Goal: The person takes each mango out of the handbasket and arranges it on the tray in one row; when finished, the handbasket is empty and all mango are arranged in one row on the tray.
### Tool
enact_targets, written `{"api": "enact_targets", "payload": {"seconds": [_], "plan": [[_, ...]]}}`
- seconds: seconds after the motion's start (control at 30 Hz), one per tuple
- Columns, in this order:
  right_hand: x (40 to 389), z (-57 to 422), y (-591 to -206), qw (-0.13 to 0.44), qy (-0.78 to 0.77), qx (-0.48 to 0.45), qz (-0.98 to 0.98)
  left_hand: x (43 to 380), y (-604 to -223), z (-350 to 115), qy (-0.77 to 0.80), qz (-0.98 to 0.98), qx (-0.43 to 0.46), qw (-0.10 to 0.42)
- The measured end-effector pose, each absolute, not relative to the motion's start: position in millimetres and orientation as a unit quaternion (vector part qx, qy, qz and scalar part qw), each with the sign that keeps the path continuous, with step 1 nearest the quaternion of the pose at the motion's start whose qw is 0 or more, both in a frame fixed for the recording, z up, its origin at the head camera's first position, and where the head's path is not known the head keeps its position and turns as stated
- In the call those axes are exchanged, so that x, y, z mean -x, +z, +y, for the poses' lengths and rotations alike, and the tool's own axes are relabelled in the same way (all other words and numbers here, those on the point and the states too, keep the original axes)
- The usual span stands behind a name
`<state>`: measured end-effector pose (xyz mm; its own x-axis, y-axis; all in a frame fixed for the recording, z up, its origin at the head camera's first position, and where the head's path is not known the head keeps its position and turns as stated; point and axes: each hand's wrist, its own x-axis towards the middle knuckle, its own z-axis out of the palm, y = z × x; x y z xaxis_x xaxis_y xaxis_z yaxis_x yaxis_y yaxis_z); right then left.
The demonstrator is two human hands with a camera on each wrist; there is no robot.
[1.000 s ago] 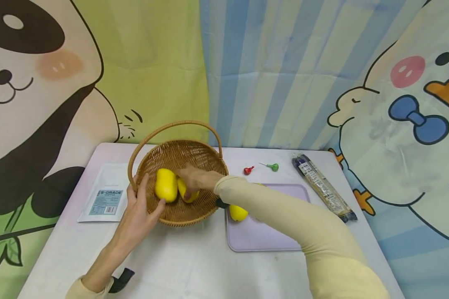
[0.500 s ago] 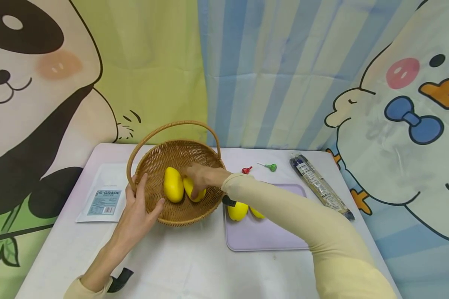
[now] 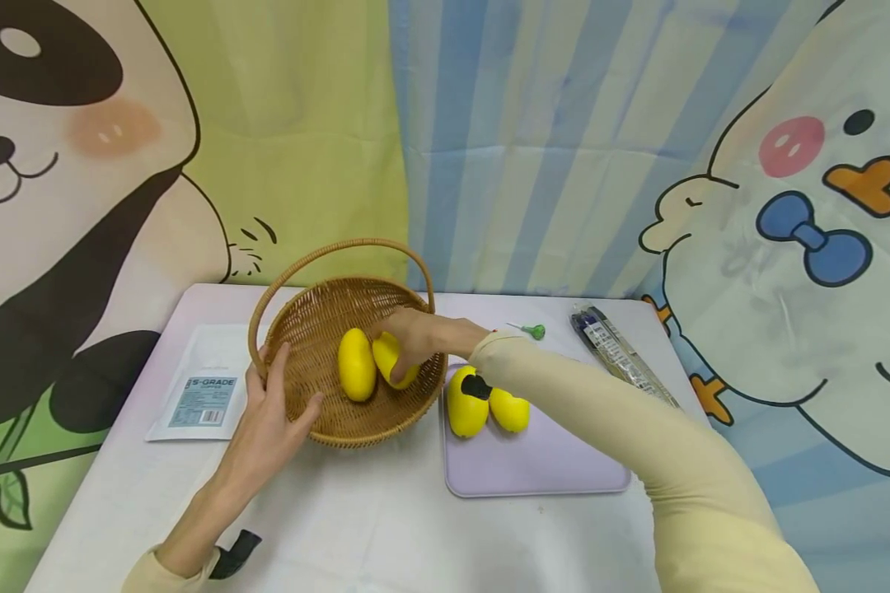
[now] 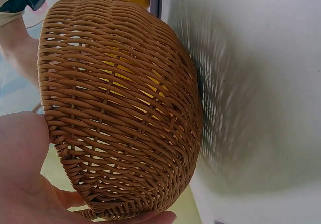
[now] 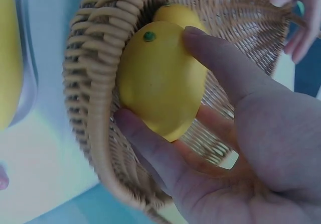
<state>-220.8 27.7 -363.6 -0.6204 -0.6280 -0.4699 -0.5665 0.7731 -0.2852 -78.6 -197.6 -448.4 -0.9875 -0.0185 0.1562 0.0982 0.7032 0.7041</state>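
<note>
My right hand (image 3: 409, 336) reaches into a brown wicker basket (image 3: 315, 329) and holds a yellow mango (image 5: 160, 81) between thumb and fingers, near the basket's right wall. A second mango (image 3: 357, 365) lies beside it inside the basket. My left hand (image 3: 276, 420) grips the left side of the basket by its rim; in the left wrist view, fingertips (image 4: 155, 218) curve along the wicker. Two more mangoes, one (image 3: 466, 405) partly behind the wrist strap and another (image 3: 509, 410), rest on a lilac tray (image 3: 541, 473) to the right.
A white coffee pouch (image 3: 208, 387) lies left of the basket. Behind the tray is a small green wrapped lollipop (image 3: 536, 332). A long plastic-wrapped packet (image 3: 619, 350) lies at the right, partly covered by my right sleeve. A printed curtain hangs behind the table.
My right hand has shifted right and slightly back with its mango. The other mango in the basket has shifted right too. My right arm now uncovers the tray's mangoes and hides the red lollipop.
</note>
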Motion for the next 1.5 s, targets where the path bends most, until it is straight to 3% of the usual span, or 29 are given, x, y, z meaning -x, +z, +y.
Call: {"api": "enact_targets", "payload": {"seconds": [0.47, 0.83, 1.17, 1.5], "plan": [[208.5, 92.4, -310.6, 0.247, -0.195, 0.342, 0.885, 78.7, -446.8, -198.5, -0.382, -0.921, 0.018, 0.072], [199.6, 165.3, -297.8, 0.214, -0.249, 0.293, 0.898, 80.8, -445.2, -199.3, -0.380, -0.922, 0.014, 0.071], [190.8, 229.3, -318.8, 0.193, -0.259, 0.238, 0.916, 80.5, -445.4, -198.2, -0.386, -0.920, 0.010, 0.064], [177.3, 282.7, -370.1, 0.194, -0.288, 0.202, 0.916, 81.5, -447.6, -197.2, -0.388, -0.920, 0.009, 0.056]]}}
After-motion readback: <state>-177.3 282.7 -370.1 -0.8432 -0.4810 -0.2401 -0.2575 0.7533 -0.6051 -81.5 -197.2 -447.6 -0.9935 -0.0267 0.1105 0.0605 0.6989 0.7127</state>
